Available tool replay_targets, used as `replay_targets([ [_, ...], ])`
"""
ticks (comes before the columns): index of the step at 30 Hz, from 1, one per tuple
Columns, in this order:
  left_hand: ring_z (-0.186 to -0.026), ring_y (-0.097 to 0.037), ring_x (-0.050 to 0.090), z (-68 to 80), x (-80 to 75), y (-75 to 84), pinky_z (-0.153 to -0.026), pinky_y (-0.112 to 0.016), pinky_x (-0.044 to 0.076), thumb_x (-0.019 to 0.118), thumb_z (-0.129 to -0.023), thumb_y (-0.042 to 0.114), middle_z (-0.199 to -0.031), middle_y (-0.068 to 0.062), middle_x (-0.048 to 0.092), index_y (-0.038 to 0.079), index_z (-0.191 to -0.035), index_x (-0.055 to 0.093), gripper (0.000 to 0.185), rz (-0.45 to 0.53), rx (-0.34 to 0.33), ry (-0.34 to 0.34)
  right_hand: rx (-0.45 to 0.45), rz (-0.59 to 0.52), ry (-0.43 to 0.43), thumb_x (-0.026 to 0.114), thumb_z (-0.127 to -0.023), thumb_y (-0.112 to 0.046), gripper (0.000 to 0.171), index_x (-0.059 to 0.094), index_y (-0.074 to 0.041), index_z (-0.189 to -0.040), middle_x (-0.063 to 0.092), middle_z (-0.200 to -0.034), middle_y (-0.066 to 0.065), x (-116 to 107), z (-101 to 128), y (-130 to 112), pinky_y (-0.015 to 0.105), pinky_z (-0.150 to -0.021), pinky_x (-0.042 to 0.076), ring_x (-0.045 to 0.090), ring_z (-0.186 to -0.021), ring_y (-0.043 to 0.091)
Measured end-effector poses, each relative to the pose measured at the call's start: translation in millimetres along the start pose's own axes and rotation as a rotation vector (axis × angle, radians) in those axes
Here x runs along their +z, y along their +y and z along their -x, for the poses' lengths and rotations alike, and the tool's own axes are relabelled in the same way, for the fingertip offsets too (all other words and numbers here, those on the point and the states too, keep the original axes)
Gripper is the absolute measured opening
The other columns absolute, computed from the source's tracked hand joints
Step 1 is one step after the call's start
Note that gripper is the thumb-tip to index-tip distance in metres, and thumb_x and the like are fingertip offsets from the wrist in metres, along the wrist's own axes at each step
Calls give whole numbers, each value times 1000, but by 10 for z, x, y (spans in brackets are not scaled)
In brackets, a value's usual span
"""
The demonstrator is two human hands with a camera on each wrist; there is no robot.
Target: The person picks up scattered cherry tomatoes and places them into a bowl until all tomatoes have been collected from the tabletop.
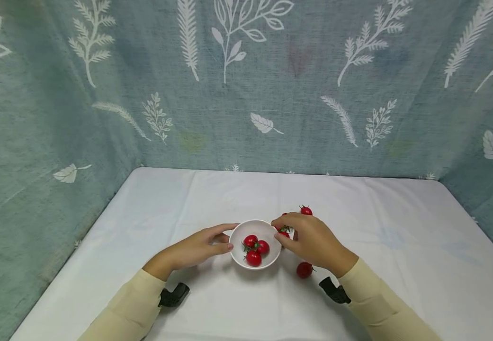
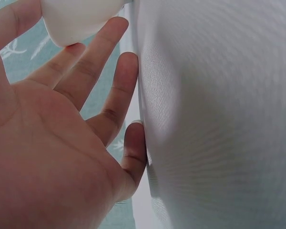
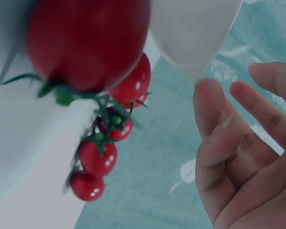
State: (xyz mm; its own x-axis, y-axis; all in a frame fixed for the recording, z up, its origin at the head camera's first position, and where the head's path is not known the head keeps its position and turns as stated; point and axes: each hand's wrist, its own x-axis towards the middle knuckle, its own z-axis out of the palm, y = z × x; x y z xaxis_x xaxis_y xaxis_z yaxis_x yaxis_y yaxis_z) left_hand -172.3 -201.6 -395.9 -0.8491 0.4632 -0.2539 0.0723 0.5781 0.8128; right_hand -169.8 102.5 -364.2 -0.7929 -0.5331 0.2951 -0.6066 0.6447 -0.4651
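A white bowl [image 1: 255, 227] stands on the white cloth with three small red tomatoes [image 1: 253, 258] in it. My left hand [image 1: 199, 246] is at the bowl's left side. Its fairly straight fingers and thumb touch the bowl wall [image 2: 78, 21], as the left wrist view shows. At the bowl's right rim is my right hand [image 1: 312, 239], loosely bent, with a fingertip at the bowl [image 3: 190, 33] and no tomato in it. Beyond and under that hand lie several tomatoes [image 3: 97, 157] with green stalks, partly hidden in the head view. A loose tomato [image 1: 304, 270] lies nearer, below the right wrist.
The white-covered table [image 1: 212, 194] reaches back to a green-blue curtain [image 1: 237, 104] with white leaf prints, which also hangs along the sides. Another tomato [image 1: 306, 210] lies behind the right hand. A black band [image 1: 336, 290] is on the right wrist.
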Motion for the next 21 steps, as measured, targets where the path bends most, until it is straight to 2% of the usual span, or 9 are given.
replay_targets([
  [3, -123, -22, 54, -4, -7, -10, -101, -52, 42, 61, -98, 44, -126, -3, 62, 35, -151, 42, 57, 0, 6, -5, 4, -13, 28, 76, -89, -19, 23, 75, -18, -112, 74, -109, -6, -7, 16, 51, 19, -63, 48, 52, -64, 0],
  [6, -122, -22, 54, 3, -14, -2, -101, -51, 42, 61, -98, 43, -125, -4, 63, 33, -151, 42, 57, 4, 19, -14, 25, -15, 29, 76, -89, -17, 23, 75, -19, -111, 73, -110, -6, -7, 26, 94, 20, -64, 48, 51, -65, 0],
  [13, -121, -21, 54, 24, -26, -17, -101, -50, 42, 60, -99, 41, -126, -4, 62, 30, -152, 41, 57, 4, 26, -13, 95, 2, -46, 76, -88, -16, 27, 74, -18, -115, 73, -111, -2, 31, 19, 186, 22, -66, 47, 53, -67, 8],
  [18, -121, -21, 54, 11, -19, -19, -101, -50, 42, 60, -99, 42, -126, -4, 62, 31, -152, 41, 58, 3, 25, -14, 130, 19, -77, 77, -88, -17, 28, 74, -17, -116, 72, -112, -1, 44, 26, 231, 30, -76, 52, 64, -88, 15],
  [21, -121, -21, 54, 5, -17, -16, -101, -50, 41, 61, -99, 42, -126, -4, 62, 32, -152, 41, 57, 3, 27, -14, 142, 38, -94, 78, -87, -19, 29, 74, -17, -116, 71, -111, 0, 59, 21, 243, 36, -84, 55, 67, -101, 17],
])
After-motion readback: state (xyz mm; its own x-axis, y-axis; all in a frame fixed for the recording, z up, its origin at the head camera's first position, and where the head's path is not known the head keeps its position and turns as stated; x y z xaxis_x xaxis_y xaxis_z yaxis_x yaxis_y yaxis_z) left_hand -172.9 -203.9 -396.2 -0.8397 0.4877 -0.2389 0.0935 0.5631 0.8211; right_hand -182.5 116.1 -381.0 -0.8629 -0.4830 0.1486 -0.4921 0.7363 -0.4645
